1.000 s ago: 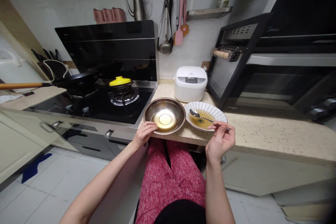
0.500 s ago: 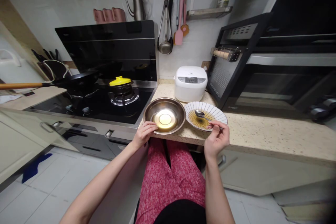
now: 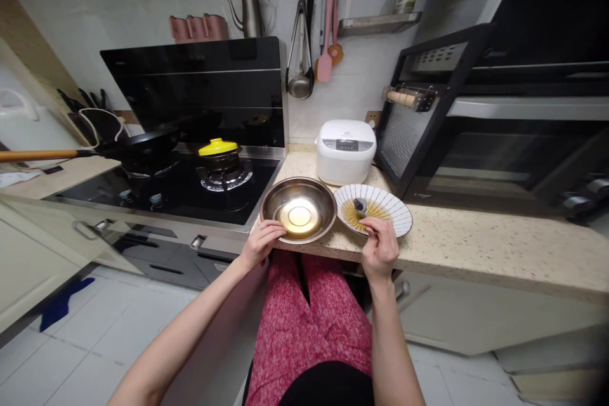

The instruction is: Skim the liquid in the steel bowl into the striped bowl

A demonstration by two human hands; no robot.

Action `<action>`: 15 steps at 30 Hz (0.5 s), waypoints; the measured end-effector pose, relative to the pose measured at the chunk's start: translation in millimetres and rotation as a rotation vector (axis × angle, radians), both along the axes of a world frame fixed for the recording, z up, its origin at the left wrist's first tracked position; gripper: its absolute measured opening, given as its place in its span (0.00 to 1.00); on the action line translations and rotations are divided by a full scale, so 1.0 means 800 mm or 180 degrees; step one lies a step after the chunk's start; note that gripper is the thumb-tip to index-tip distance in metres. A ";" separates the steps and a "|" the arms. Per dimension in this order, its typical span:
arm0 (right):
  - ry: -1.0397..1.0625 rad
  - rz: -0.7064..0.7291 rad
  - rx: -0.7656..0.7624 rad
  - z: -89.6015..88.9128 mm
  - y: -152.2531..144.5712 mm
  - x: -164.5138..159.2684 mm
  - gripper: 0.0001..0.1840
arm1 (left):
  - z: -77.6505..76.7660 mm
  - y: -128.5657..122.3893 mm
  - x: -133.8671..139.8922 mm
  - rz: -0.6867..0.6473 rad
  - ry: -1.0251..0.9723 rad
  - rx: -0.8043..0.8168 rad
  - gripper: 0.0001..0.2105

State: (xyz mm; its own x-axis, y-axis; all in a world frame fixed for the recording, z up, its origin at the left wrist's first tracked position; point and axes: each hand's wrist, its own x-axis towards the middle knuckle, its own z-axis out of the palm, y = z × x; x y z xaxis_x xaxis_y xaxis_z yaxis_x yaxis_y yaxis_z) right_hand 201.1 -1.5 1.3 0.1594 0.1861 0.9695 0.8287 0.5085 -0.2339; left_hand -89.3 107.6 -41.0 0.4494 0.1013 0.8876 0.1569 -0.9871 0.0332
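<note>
A shiny metal bowl [image 3: 321, 206] stands on the speckled counter with yellowish liquid in its bottom. My left hand [image 3: 263, 241] grips its near-left rim, fingers over the edge. Just right of the bowl is a striped white plate [image 3: 399, 212] with a yellow-brown centre, perhaps with some liquid in it. Over the plate's near side, my right hand [image 3: 380, 247] is closed round the handle of a metal spoon [image 3: 360, 205]. The spoon's head lies low over the middle of the plate; most of the handle is hidden by my fingers.
Behind the plate stands a white rice cooker [image 3: 346, 152]. A black gas stove [image 3: 190, 196] to the left bears a small pot with a yellow lid [image 3: 217, 148] and a wok [image 3: 147, 143] whose wooden handle points left. A dark oven [image 3: 514, 165] is at the right.
My right hand has moved left with the spoon, and the spoon's handle now points more toward me. My left hand and the bowl have stayed in place.
</note>
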 end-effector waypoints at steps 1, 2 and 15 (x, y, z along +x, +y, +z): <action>-0.0007 -0.0009 0.0004 0.000 0.000 0.000 0.10 | 0.000 0.000 0.000 0.0004 0.0000 -0.0004 0.11; -0.0002 -0.0025 0.0017 0.000 0.000 0.000 0.10 | 0.000 0.000 0.000 0.0007 -0.0002 -0.0003 0.11; 0.1686 0.0101 0.0153 0.002 -0.009 -0.018 0.11 | 0.006 -0.004 0.001 0.0035 -0.0003 0.0010 0.10</action>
State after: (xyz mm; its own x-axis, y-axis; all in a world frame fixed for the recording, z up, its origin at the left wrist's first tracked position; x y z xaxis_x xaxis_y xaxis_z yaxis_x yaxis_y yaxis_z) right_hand 187.0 -8.6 2.6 0.6246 0.1561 0.7652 0.5873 0.5520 -0.5920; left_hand -88.6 104.7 -36.4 0.4473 0.1034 0.8884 0.1676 -0.9854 0.0303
